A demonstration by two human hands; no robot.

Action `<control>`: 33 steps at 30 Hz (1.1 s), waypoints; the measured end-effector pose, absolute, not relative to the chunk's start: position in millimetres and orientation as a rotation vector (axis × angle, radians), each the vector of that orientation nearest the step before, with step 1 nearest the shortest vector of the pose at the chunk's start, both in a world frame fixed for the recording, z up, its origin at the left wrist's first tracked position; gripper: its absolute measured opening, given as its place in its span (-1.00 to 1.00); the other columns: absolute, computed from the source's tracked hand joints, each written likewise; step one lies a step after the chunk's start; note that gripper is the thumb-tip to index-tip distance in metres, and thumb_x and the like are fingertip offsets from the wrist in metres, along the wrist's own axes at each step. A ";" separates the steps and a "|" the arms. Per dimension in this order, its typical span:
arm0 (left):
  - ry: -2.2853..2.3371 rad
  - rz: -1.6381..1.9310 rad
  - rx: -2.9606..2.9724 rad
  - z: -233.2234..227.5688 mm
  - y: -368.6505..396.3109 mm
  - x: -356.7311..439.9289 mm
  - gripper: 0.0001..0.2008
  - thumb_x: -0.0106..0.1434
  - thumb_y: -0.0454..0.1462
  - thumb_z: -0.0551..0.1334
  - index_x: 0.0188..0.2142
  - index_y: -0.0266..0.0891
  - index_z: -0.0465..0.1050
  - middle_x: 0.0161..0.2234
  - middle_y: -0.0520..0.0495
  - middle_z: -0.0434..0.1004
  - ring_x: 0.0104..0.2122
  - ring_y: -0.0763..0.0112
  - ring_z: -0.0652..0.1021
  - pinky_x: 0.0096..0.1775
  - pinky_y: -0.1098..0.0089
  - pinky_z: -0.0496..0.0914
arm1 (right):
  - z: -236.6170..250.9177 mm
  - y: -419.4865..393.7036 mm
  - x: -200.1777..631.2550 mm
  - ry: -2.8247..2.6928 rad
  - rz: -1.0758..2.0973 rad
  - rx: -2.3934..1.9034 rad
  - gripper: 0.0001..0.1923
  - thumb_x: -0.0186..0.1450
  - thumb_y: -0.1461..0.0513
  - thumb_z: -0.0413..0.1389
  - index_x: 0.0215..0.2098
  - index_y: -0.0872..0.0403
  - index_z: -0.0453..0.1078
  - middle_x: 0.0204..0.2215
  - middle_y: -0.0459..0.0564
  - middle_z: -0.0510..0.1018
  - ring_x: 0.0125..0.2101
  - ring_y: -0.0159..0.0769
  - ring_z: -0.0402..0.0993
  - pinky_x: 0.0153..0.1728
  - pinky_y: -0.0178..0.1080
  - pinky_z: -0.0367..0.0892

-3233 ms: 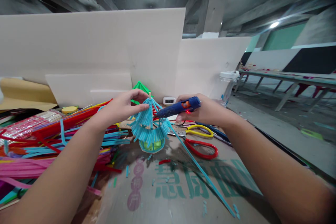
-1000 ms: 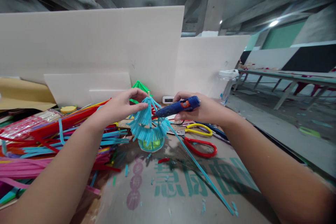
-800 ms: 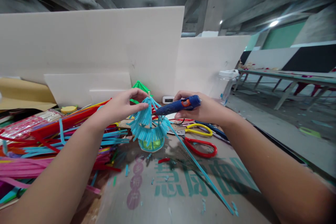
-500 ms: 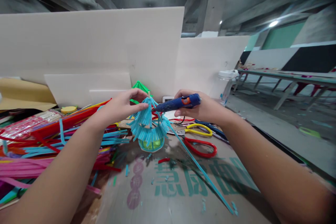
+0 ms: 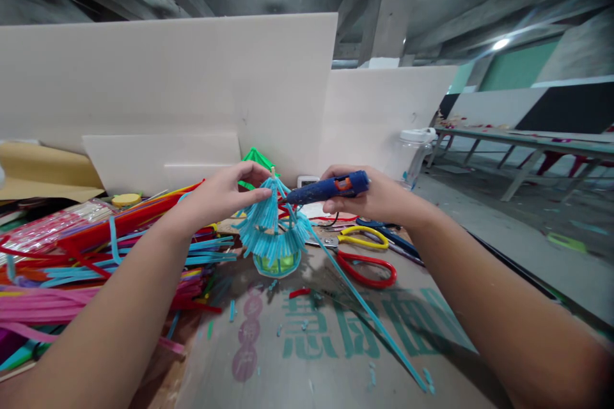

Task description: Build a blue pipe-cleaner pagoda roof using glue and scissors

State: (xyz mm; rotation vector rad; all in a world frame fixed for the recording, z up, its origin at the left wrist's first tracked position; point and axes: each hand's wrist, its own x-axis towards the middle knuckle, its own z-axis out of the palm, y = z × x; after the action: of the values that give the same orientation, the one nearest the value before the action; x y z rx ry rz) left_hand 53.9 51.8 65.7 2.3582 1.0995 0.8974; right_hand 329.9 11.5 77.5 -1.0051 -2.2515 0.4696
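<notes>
Here the left hand (image 5: 218, 195) is pinching the blue fringed model (image 5: 273, 230) near its top w/ fingers closed; the right hand (image 5: 378, 198), clamped on the glue gun (image 5: 329, 188), is aiming its nozzle leftward at the peak.

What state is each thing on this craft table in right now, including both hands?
Left hand: pinching the top of the blue fringed straw model.
Blue fringed straw model: upright on the table.
Right hand: gripping the blue glue gun.
Blue glue gun: nozzle beside the model's top.
Red-handled scissors: lying flat.
Yellow-handled scissors: lying flat.

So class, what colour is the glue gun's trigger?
Orange, on the blue glue gun in the right hand; head view.
</notes>
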 end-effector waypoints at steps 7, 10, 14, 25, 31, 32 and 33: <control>1.092 0.899 2.349 65.7 52.2 53.9 -0.58 0.21 0.00 0.23 -0.02 -0.16 0.42 -0.07 -0.09 0.54 -0.10 0.20 0.54 -0.09 0.21 0.43 | 77.1 11.4 329.3 -2.279 0.515 -0.984 -0.61 0.15 -0.02 0.25 -0.26 0.11 0.37 -0.50 -0.13 0.39 -0.47 -0.40 0.28 -0.47 -0.34 0.15; 1.094 0.910 2.345 65.1 53.0 53.5 -0.57 0.20 0.01 0.24 -0.03 -0.16 0.42 -0.08 -0.09 0.55 -0.11 0.19 0.55 -0.09 0.20 0.43 | 79.1 8.5 328.5 -2.315 0.522 -1.014 -0.62 0.15 0.01 0.25 -0.24 0.12 0.38 -0.50 -0.12 0.42 -0.47 -0.39 0.31 -0.46 -0.34 0.17; 1.093 0.915 2.356 64.6 54.0 53.2 -0.56 0.20 0.02 0.24 -0.02 -0.16 0.42 -0.08 -0.09 0.56 -0.11 0.17 0.55 -0.10 0.19 0.44 | 79.3 7.0 327.3 -2.340 0.521 -1.043 -0.61 0.14 0.01 0.26 -0.23 0.12 0.39 -0.49 -0.11 0.46 -0.45 -0.37 0.35 -0.45 -0.33 0.20; 1.098 0.919 2.333 64.5 53.2 53.6 -0.56 0.19 0.02 0.24 -0.02 -0.15 0.43 -0.07 -0.11 0.55 -0.09 0.15 0.55 -0.12 0.19 0.45 | 73.7 13.2 328.4 -2.383 0.554 -1.019 -0.57 0.11 -0.04 0.26 -0.26 0.10 0.37 -0.48 -0.13 0.42 -0.46 -0.39 0.30 -0.47 -0.34 0.18; 1.111 0.912 2.320 64.4 53.5 54.2 -0.55 0.19 0.02 0.24 -0.02 -0.16 0.42 -0.06 -0.11 0.54 -0.10 0.16 0.54 -0.13 0.20 0.45 | 75.3 9.1 325.8 -2.379 0.564 -1.053 -0.58 0.10 -0.03 0.28 -0.27 0.10 0.38 -0.47 -0.11 0.45 -0.44 -0.37 0.32 -0.46 -0.33 0.18; 1.113 0.909 2.316 64.5 53.5 54.1 -0.55 0.19 0.03 0.24 -0.02 -0.15 0.42 -0.06 -0.11 0.54 -0.10 0.16 0.54 -0.14 0.20 0.45 | 75.7 8.3 325.2 -2.377 0.560 -1.053 -0.58 0.10 -0.03 0.28 -0.27 0.10 0.39 -0.47 -0.11 0.46 -0.44 -0.36 0.33 -0.45 -0.32 0.19; 1.114 0.906 2.312 64.6 53.5 54.0 -0.55 0.19 0.03 0.24 -0.02 -0.15 0.42 -0.06 -0.10 0.54 -0.10 0.16 0.54 -0.14 0.21 0.45 | 76.0 7.5 324.7 -2.374 0.559 -1.053 -0.58 0.09 -0.03 0.28 -0.28 0.09 0.39 -0.48 -0.11 0.45 -0.43 -0.36 0.33 -0.45 -0.32 0.19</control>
State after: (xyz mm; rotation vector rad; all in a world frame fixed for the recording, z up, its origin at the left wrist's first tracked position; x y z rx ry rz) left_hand 54.0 53.5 64.6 2.3125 1.1140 0.9058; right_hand 324.7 7.5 76.0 -1.0530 -2.3737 0.5590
